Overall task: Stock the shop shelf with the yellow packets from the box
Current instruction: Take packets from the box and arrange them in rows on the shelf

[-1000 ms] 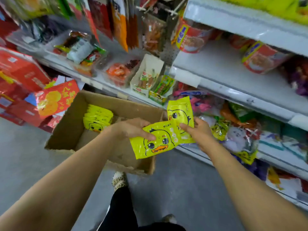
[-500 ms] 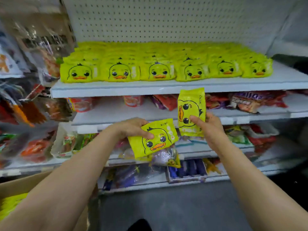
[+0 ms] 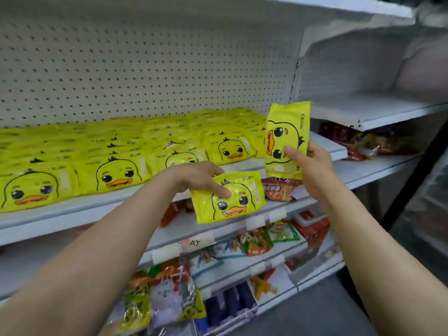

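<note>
- White pegboard (image 3: pixel 150 57) backs the shelf (image 3: pixel 72 212), which carries rows of yellow duck packets (image 3: pixel 121 170).
- Left hand (image 3: pixel 201 177) pinches one packet (image 3: pixel 228 197) at its top left corner, face up, below the shelf's edge.
- Right hand (image 3: pixel 312 161) grips an upright packet (image 3: pixel 286 139) by its lower right side, just beside the rows.

Shop aisle shown: white tiered shelves (image 3: pixel 254 163) backed by pegboard (image 3: pixel 145 57), yellow packets (image 3: pixel 116 173) ranked at 9 o'clock, price-label strips (image 3: pixel 196 243) and assorted snack bags (image 3: pixel 169 299) at 6 o'clock.
</note>
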A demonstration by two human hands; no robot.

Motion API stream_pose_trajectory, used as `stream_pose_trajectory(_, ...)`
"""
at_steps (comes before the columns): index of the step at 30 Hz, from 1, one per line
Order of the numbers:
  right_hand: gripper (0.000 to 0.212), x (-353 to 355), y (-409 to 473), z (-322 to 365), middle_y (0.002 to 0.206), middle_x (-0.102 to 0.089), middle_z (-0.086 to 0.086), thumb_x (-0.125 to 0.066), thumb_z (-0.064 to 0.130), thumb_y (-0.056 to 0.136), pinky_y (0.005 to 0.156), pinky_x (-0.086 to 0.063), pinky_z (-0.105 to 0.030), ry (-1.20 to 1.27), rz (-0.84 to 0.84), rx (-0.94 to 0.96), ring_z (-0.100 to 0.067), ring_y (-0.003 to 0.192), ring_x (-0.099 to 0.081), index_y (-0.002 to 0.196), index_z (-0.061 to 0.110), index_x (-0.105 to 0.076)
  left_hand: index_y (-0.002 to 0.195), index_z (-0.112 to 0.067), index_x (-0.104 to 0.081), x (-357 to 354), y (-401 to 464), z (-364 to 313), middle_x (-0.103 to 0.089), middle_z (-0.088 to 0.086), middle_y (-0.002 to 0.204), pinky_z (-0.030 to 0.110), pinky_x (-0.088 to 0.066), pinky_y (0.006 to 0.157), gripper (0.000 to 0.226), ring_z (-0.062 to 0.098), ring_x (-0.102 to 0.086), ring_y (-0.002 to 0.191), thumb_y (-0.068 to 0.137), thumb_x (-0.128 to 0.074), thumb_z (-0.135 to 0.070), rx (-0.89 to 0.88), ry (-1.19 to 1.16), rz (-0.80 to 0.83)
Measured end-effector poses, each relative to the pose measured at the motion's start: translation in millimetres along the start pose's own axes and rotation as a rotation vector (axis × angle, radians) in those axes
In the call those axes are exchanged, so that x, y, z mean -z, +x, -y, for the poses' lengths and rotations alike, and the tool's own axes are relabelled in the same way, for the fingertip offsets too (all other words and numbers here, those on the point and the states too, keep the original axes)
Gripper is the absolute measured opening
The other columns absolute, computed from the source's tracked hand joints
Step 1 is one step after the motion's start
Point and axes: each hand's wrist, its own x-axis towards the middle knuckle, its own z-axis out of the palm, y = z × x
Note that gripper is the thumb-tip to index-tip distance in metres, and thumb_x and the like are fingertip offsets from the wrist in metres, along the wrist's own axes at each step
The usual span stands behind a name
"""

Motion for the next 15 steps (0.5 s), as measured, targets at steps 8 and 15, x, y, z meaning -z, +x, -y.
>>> stream_pose_trajectory(8, 0.031, 44.3, 143.6, 5.9, 0.107, -0.075, -0.006, -0.076, 0.014, 0.084, 0.098, -0.052, -0.052, 0.027, -0.021, 0.061, -0.026, 0.103, -0.071, 0.114, 0.013, -0.069, 0.104, -0.025, -0.071, 48.7, 121.2, -73.2, -0.073, -0.011, 0.104, 0.040, -0.049, 0.099, 0.040, 0.012, -0.066, 0.103, 0.071, -0.082, -0.046, -0.098, 0.090, 0.045)
stream_pose_trajectory(15, 0.031, 92.2, 232.0, -15.0, 0.109, -0.075, -0.006, -0.073, 0.012, 0.087, 0.095, -0.054, -0.051, 0.080, 0.015, 0.046, -0.026, 0.102, -0.071, 0.117, 0.013, -0.067, 0.104, -0.020, -0.071, 62.9, 212.3, -109.2, -0.074, -0.004, 0.103, 0.036, -0.051, 0.095, 0.033, 0.016, -0.068, 0.102, 0.076, -0.081, -0.035, -0.038, 0.083, 0.060)
